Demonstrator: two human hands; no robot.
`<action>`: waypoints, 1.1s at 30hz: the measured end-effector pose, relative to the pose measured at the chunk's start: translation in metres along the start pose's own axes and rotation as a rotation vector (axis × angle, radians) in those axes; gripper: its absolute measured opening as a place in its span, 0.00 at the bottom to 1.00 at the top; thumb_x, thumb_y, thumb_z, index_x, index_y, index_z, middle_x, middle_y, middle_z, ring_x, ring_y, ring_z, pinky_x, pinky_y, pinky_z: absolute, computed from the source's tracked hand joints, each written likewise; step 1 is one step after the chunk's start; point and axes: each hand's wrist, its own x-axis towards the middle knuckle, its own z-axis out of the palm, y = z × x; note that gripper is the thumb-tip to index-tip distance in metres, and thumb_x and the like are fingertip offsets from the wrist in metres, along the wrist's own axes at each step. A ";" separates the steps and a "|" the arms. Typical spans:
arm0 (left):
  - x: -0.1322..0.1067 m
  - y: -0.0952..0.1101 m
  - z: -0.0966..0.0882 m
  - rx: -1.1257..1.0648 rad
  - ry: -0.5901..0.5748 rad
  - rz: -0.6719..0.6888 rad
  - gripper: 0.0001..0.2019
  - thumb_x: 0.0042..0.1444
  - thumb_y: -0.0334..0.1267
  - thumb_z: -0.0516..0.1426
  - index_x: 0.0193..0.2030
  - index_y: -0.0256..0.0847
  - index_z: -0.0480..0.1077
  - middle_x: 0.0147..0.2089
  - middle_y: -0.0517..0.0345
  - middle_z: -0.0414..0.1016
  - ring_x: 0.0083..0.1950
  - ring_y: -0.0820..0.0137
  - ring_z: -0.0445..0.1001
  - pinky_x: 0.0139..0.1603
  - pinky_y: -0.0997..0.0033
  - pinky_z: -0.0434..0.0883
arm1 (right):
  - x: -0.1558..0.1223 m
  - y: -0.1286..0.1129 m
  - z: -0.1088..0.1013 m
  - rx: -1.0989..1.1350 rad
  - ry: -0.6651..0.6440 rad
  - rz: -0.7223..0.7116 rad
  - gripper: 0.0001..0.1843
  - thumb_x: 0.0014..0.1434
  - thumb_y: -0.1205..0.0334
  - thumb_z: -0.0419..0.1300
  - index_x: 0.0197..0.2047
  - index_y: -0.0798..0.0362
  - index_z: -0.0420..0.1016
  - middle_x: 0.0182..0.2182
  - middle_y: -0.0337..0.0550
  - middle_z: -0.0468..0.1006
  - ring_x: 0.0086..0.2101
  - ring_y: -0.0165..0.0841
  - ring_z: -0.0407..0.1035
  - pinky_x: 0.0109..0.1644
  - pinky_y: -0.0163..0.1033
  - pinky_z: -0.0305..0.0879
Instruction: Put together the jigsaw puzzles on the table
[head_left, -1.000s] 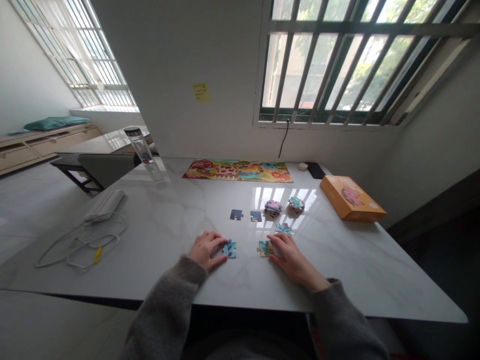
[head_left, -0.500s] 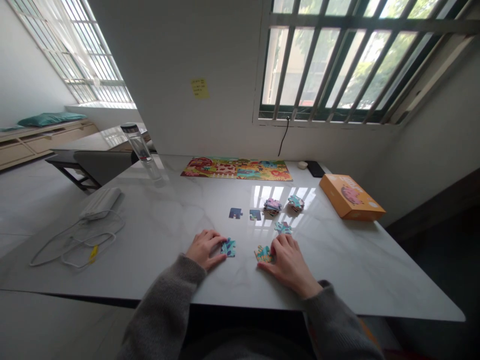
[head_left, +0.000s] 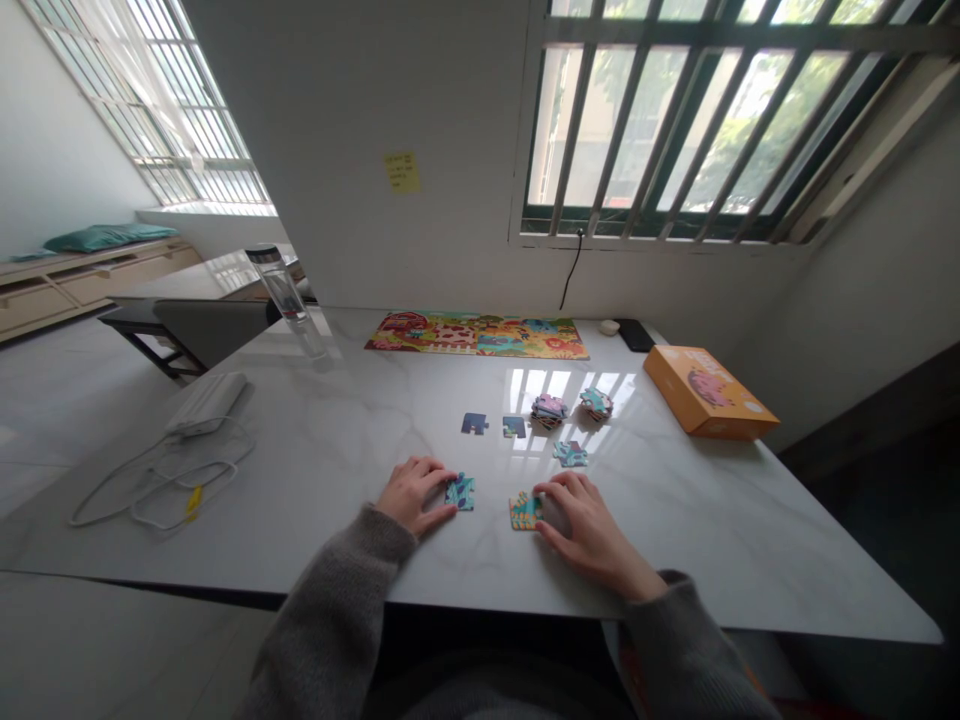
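Teal-and-violet leaf-patterned jigsaw piece (head_left: pixel 462 492): in the head view, flat on the white marbled table (head_left: pixel 352 420), near its front edge, at the left hand (head_left: pixel 409 497).
Left-hand hold: thumb and forefinger pinch that piece by its left side, seemingly so its printed face and right edge stay uncovered; how firmly, I cannot tell.
Right-hand hold: the right hand (head_left: pixel 576 522) pinches a teal-and-orange jigsaw piece (head_left: pixel 523 511) by its right side, thumb and forefinger apart across it, perhaps to steer it; the two held pieces face each other, not touching.
Dark blue pair: one dark blue jigsaw piece (head_left: pixel 474 424) and a dark blue-and-green jigsaw piece (head_left: pixel 514 428) lie farther back, a gap between.
Stacks: a pink-topped pile (head_left: pixel 549 408) and a teal-topped pile (head_left: pixel 596 403), probably heaped to save room; one loose teal piece (head_left: pixel 571 454) lies just beyond the right hand.
Table's right side: orange cardboard box (head_left: pixel 709 390).
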 end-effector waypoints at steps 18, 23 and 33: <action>-0.001 -0.001 0.003 0.002 0.016 0.018 0.20 0.55 0.45 0.64 0.54 0.47 0.73 0.50 0.53 0.74 0.53 0.56 0.69 0.54 0.55 0.65 | 0.008 -0.001 0.021 -0.211 0.139 0.075 0.11 0.65 0.63 0.56 0.51 0.52 0.72 0.45 0.50 0.74 0.48 0.45 0.65 0.53 0.50 0.63; -0.001 0.000 0.003 0.009 0.023 0.018 0.20 0.54 0.44 0.64 0.54 0.46 0.73 0.50 0.53 0.74 0.53 0.56 0.69 0.54 0.55 0.65 | 0.015 -0.017 0.022 -0.321 0.072 0.124 0.21 0.56 0.46 0.66 0.45 0.52 0.72 0.43 0.50 0.72 0.47 0.48 0.64 0.54 0.54 0.60; -0.001 0.000 0.004 0.013 0.031 0.030 0.20 0.54 0.44 0.63 0.54 0.46 0.73 0.50 0.52 0.74 0.52 0.56 0.69 0.54 0.54 0.65 | 0.041 0.013 -0.023 -0.183 -0.313 -0.112 0.16 0.62 0.62 0.61 0.54 0.44 0.72 0.47 0.46 0.71 0.49 0.43 0.64 0.56 0.51 0.59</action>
